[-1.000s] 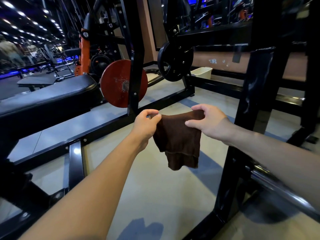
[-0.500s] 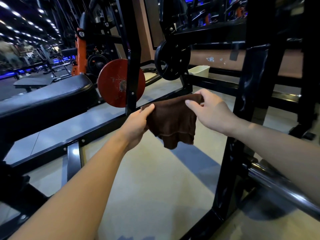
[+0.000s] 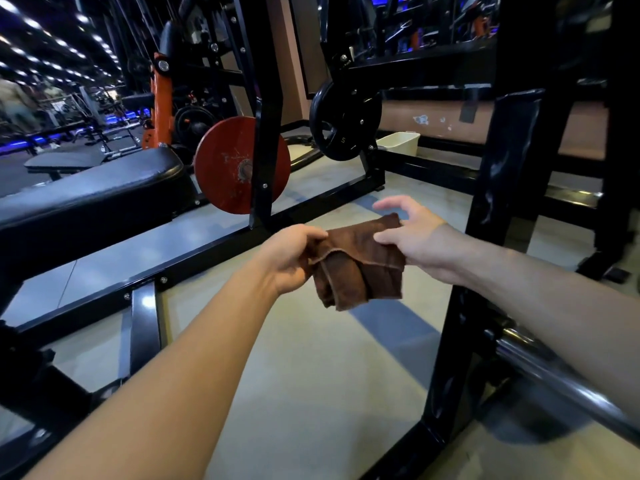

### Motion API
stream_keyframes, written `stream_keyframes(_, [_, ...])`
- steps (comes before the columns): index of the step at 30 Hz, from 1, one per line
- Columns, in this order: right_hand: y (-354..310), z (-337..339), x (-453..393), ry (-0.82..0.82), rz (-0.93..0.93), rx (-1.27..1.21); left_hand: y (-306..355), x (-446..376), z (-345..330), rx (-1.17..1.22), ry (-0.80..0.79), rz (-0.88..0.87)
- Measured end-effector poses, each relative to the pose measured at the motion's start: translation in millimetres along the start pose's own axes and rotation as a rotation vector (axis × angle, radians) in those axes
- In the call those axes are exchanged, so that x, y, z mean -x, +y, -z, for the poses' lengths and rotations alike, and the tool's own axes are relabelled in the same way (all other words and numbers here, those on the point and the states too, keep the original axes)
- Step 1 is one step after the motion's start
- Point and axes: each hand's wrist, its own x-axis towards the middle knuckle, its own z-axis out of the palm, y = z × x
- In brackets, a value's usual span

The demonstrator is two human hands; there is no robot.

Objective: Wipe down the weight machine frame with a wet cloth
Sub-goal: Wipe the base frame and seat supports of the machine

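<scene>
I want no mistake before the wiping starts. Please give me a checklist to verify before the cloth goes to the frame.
1. Brown folded cloth gripped by left hand: ok.
2. Right hand firmly on the cloth: not ok; its thumb touches the cloth, its fingers are spread above it.
3. Cloth touching the black steel frame upright: not ok, held apart in the air.
4. Cloth wet: cannot tell.
5. Red round weight plate away from both hands: ok.
</scene>
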Motion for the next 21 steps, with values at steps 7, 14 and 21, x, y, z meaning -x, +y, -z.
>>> stream_keyframes(7, [2, 4, 2, -0.047, 0.133, 0.52, -13, -6, -1, -0.608, 0.192, -0.268])
stream_keyframes(14, [1, -4, 4, -0.085, 0.194, 0.89, -11, 6, 9, -0.683, -0.2, -0.015])
stream_keyframes(21, [-2, 9, 1, 0.038, 0.282, 0.868, -4, 8, 30, -0.64, -0.072, -0.234])
